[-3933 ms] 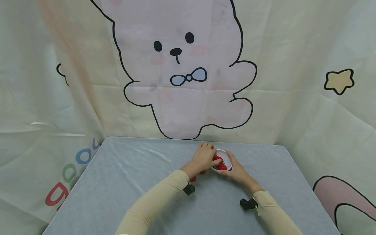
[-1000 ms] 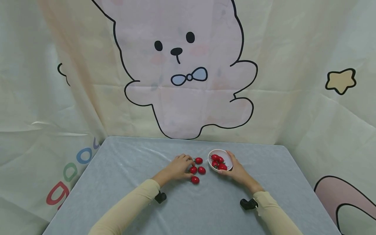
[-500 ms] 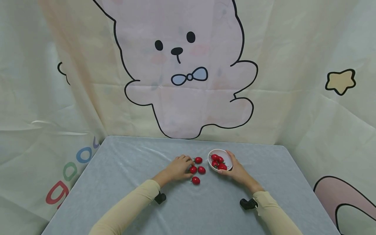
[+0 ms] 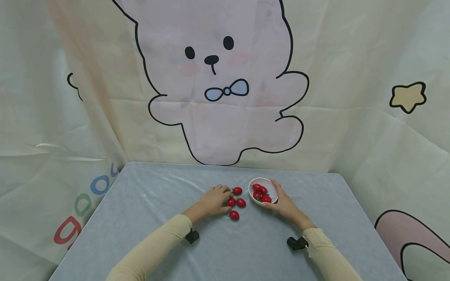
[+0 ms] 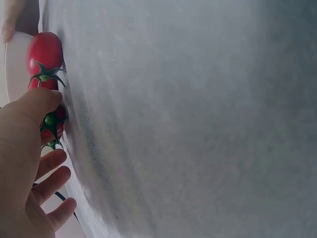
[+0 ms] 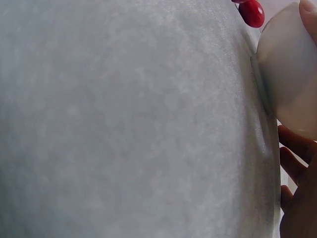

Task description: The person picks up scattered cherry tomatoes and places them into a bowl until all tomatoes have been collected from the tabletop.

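My right hand (image 4: 283, 202) grips the right side of a small white bowl (image 4: 251, 185), thumb at the near side and fingers at the far rim. Several red cherry tomatoes (image 4: 266, 198) with green stems lie inside it. Left of the bowl, several more lie loose on the cloth. My left hand (image 4: 213, 201) has its thumb and forefinger around the leftmost cherry tomato (image 4: 231, 202). In the left wrist view the thumb partly covers that tomato, and the other fingers are spread loosely. The right wrist view shows the bowl's outer wall (image 6: 290, 74) beside my fingers.
A loose cherry tomato (image 4: 237, 191) lies behind the left hand's one, another cherry tomato (image 4: 241, 203) to its right, and a third cherry tomato (image 4: 234, 215) nearer me. A grey cloth covers the table (image 4: 140, 218). Behind hangs a printed curtain (image 4: 225, 128).
Since the earliest frame, my left hand has moved left from over the bowl to the loose cherry tomatoes. It has stayed there over the last second. The right hand keeps its place on the bowl.
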### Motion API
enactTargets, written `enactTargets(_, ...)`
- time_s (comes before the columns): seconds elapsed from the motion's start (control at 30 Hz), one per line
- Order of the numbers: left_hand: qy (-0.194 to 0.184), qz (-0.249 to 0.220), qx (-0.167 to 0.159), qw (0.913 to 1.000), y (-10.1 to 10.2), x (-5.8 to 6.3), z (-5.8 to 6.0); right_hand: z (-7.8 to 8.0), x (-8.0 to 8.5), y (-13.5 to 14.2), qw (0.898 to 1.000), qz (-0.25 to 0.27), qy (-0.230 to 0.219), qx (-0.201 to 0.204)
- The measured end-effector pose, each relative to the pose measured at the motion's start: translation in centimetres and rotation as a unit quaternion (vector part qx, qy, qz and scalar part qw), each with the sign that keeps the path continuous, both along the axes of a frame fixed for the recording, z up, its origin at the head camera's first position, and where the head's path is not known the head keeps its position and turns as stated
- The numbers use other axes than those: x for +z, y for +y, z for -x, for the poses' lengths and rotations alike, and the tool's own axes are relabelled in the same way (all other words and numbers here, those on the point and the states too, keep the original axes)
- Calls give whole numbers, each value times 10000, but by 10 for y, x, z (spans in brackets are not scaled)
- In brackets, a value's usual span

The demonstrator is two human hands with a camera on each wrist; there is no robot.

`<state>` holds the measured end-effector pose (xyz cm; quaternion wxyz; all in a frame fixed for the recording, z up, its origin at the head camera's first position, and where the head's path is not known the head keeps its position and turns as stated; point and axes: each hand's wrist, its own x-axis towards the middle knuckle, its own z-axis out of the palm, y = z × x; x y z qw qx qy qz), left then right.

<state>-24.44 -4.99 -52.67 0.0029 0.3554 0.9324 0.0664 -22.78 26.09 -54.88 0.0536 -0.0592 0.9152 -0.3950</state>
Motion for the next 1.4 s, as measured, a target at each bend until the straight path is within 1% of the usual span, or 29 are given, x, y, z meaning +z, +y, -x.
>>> enactTargets(0.1, 38, 16, 9, 10000, 1, 2, 0, 0, 0, 0, 10000, 5, 3, -1)
enactTargets(0.33, -125, -217, 82, 9997, 3, 13, 3, 0, 1, 0, 10000, -27, 15, 21)
enactTargets(0.57, 139, -381, 1, 9992, 6, 26, 11, 0, 1, 0, 10000, -74, -46, 5)
enactTargets(0.7, 242, -345, -31, 9991, 9, 29, 13, 0, -1, 0, 10000, -81, 20, 5)
enactTargets(0.9, 411, -300, -143, 9986, 14, 34, 12, 0, 0, 0, 10000, -59, -1, -12)
enactTargets(1.07, 462, -382, -211, 9980, 23, 37, 13, 0, 2, -1, 10000, -47, -56, -59)
enactTargets(1.33, 359, -288, -263, 9986, 48, 44, 16, 1, 2, 0, 10000, -70, 41, -34)
enactTargets(1.4, 405, -222, -280, 9985, 53, 46, 16, 1, 1, 0, 10000, -78, 33, -29)
